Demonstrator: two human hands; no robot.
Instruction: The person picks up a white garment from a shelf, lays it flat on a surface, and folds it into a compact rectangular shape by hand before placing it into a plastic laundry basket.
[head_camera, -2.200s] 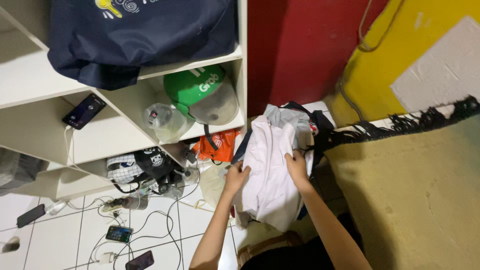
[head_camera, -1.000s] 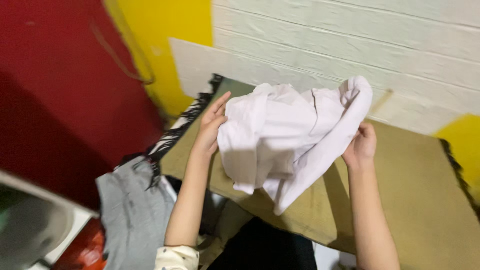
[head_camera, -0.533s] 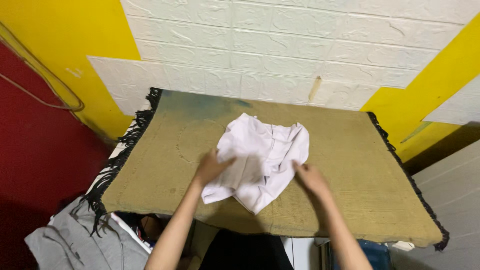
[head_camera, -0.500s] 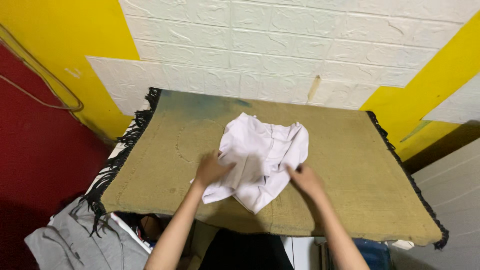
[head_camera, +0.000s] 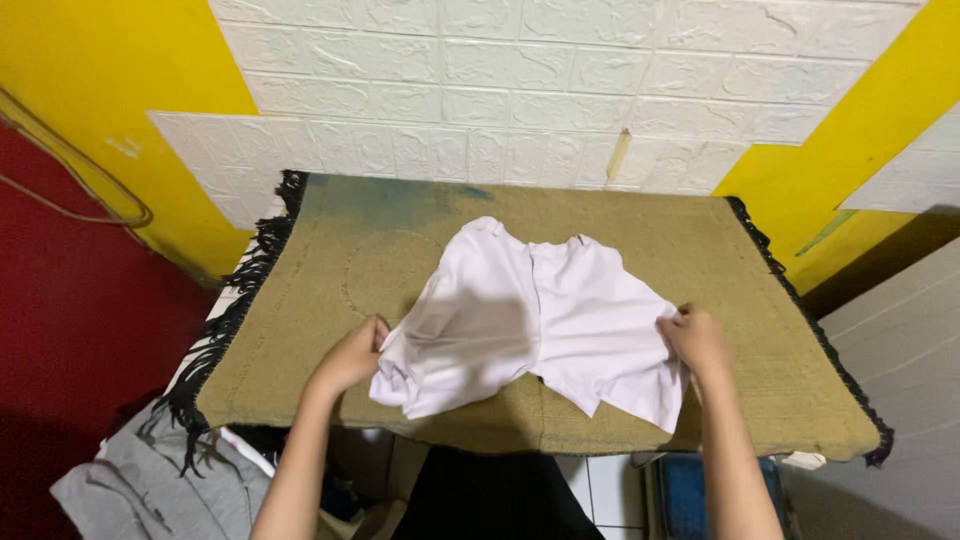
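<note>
My left hand (head_camera: 352, 357) is pinching the left edge of the white garment (head_camera: 535, 320), fingers closed on the cloth. My right hand (head_camera: 695, 340) has the right edge bunched in a tight grip. The garment lies between my two hands, spread on the tan mat (head_camera: 400, 240) that covers the tabletop, a little nearer my side than the white brick wall (head_camera: 520, 70). Its long axis runs left to right, hand to hand, with what looks like a waistband at the far side and the loose hems drooping toward me. Both hands are on it, so neither is nearer; the cloth is still rumpled on the left, flatter on the right. The mat's black fringe (head_camera: 235, 320) hangs off the left edge, and a grey piece of clothing (head_camera: 140, 490) sits below, well apart from the work.
</note>
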